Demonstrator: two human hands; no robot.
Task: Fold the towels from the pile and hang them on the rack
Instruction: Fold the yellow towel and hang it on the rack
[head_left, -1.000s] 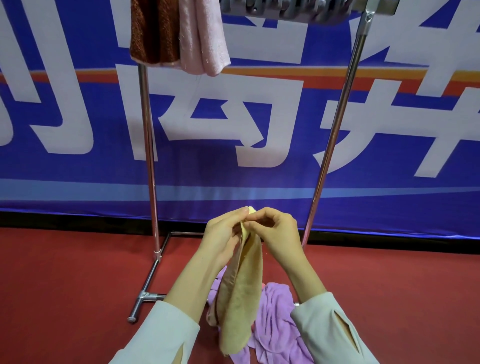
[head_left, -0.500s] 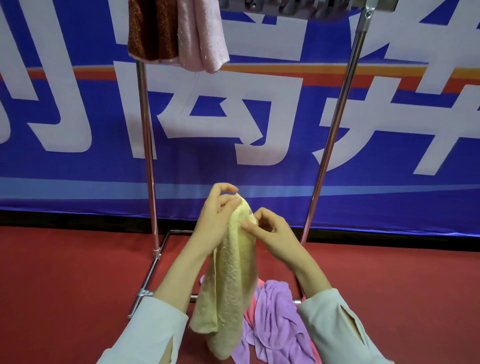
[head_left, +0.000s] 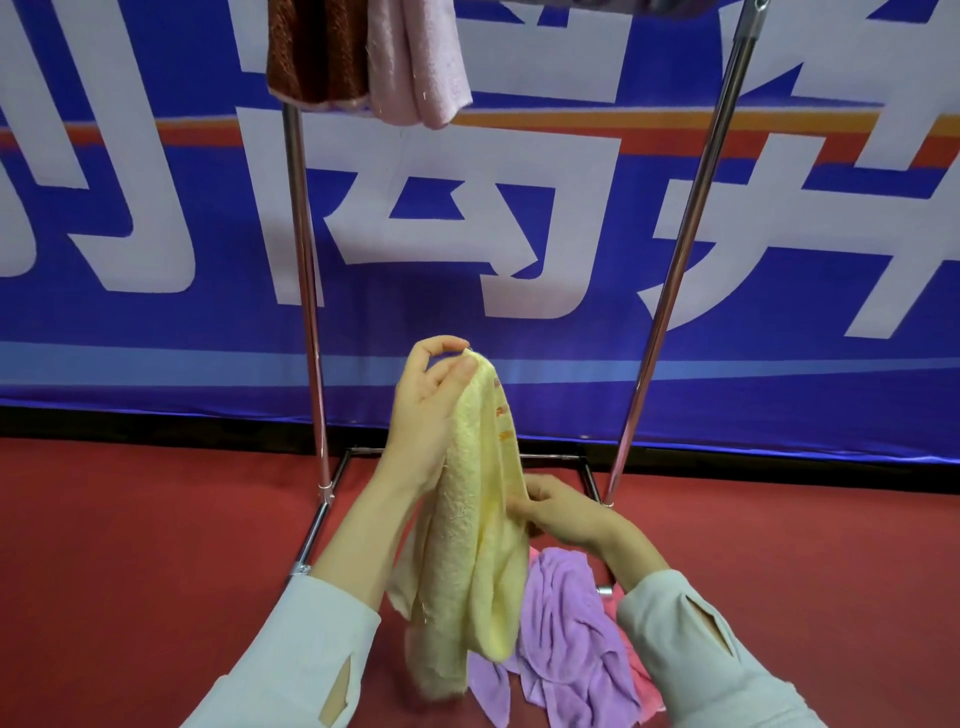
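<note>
Our right grip (head_left: 563, 514) has slid down the yellow towel (head_left: 478, 519), pinching its edge midway while our left grip (head_left: 428, 410) pinches the top above the pile (head_left: 566, 623); we should keep edges aligned.

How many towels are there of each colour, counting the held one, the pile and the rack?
yellow towel: 1
purple towel: 1
bright pink towel: 1
brown towel: 1
pale pink towel: 1
Total: 5
</note>
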